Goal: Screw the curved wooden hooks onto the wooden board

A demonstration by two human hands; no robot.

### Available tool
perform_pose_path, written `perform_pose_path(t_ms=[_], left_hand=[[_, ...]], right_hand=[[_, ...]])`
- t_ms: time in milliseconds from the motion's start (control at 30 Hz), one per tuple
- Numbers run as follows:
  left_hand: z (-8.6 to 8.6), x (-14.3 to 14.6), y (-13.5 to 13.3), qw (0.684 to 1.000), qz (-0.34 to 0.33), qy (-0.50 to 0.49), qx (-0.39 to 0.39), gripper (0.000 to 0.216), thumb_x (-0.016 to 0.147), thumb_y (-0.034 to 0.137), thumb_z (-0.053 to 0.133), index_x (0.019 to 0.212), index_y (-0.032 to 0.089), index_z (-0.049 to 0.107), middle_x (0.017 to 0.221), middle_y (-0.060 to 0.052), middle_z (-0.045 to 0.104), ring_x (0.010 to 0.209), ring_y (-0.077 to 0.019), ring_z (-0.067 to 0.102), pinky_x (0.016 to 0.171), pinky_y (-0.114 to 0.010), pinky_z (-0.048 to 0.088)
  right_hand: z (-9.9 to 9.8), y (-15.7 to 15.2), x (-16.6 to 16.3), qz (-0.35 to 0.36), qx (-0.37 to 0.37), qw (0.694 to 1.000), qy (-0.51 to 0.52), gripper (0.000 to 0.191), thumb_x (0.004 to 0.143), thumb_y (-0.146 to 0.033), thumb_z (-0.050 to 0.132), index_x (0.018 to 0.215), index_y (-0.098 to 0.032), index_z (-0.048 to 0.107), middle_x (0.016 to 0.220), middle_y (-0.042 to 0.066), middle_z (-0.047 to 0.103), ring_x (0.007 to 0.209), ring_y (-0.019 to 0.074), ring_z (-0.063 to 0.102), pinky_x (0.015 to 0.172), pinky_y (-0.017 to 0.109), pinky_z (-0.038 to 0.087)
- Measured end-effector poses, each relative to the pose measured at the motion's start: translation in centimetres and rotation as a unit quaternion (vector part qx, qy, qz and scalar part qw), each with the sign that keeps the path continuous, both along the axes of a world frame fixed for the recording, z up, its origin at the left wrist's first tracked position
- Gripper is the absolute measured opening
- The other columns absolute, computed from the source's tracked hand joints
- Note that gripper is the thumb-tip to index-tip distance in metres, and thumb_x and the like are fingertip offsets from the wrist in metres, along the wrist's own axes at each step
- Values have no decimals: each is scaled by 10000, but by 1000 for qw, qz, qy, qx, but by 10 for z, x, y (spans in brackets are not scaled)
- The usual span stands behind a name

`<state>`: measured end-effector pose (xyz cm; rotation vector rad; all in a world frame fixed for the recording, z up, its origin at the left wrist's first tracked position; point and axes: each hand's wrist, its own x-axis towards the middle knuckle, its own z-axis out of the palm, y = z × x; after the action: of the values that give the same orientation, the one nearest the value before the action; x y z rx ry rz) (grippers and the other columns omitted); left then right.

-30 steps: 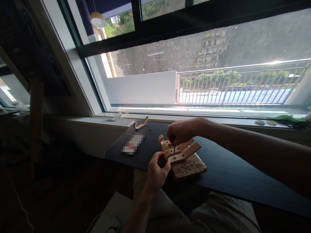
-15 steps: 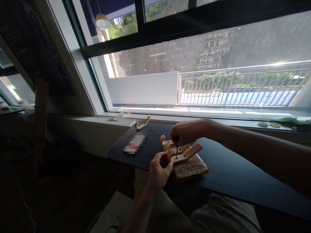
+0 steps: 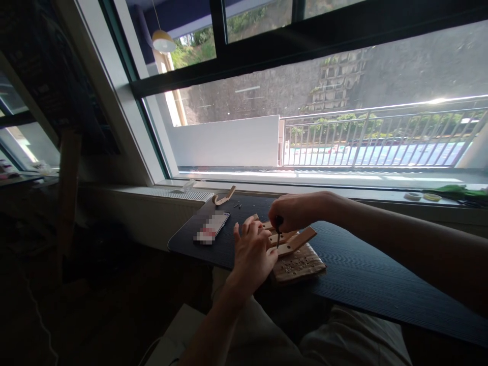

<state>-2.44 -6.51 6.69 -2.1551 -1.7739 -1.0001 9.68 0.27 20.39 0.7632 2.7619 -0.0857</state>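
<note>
My right hand (image 3: 292, 211) is closed around the dark handle of a screwdriver (image 3: 278, 235). Its shaft points down to a hole in the nearest wooden hook (image 3: 301, 238). My left hand (image 3: 253, 249) lies over the curved ends of the hooks, its thumb against the nearest one, and grips them; its fingers hide those ends. More wooden hooks (image 3: 273, 238) sit in a row just behind, partly covered by both hands. Under them is a brown wooden block (image 3: 301, 267) with many small holes or marks on its top.
A phone (image 3: 213, 227) lies on the dark table (image 3: 366, 269), left of the hooks. Beyond it are another wooden hook (image 3: 224, 197) and a few small screws (image 3: 237, 206). Rolls of tape (image 3: 413, 196) rest on the windowsill at the right.
My left hand has shifted forward from the side of the nearest hook to lie over the hooks' curved ends. My right hand still holds the screwdriver at nearly the same spot.
</note>
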Motion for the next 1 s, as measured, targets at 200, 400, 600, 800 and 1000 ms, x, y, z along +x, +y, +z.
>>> perform_pose_path(t_ms=[200, 400, 600, 800, 1000], left_hand=[[7, 4, 16, 994, -60, 53, -80, 86, 685, 181, 650, 732, 252, 658, 1072, -12, 576, 1194, -273, 344, 1033, -522, 134], [7, 3, 22, 991, -81, 8, -103, 93, 718, 191, 610, 651, 237, 655, 1050, -9, 593, 1090, -224, 440, 1020, -491, 176], [0, 2, 26, 992, -82, -22, -94, 94, 692, 181, 625, 628, 238, 663, 1079, -14, 591, 1122, -223, 421, 1025, -514, 136], [-1, 0, 28, 990, -93, -28, -100, 68, 679, 185, 633, 633, 226, 662, 1090, -29, 584, 1131, -236, 426, 1029, -520, 147], [1, -1, 27, 991, -92, -22, -96, 36, 661, 197, 657, 651, 231, 661, 1087, -41, 567, 1091, -253, 459, 1017, -539, 197]], right_hand=[[2, -3, -1, -5, 2, 1000, -9, 256, 641, -178, 562, 849, -162, 710, 727, 24, 652, 604, 115, 509, 524, 225, 324], [7, -9, -4, -20, 2, 1000, 1, 221, 640, -132, 581, 813, -143, 718, 698, 45, 655, 593, 137, 514, 519, 248, 322], [6, -7, -7, -12, 13, 1000, -5, 216, 635, -114, 595, 808, -148, 719, 723, 51, 672, 608, 145, 527, 520, 254, 324], [3, -3, -10, -11, 3, 1000, -14, 220, 640, -127, 610, 828, -150, 721, 734, 53, 677, 611, 147, 533, 520, 253, 331], [2, -3, -14, -8, 1, 1000, -24, 222, 638, -109, 608, 829, -140, 718, 734, 62, 675, 597, 139, 521, 509, 249, 330]])
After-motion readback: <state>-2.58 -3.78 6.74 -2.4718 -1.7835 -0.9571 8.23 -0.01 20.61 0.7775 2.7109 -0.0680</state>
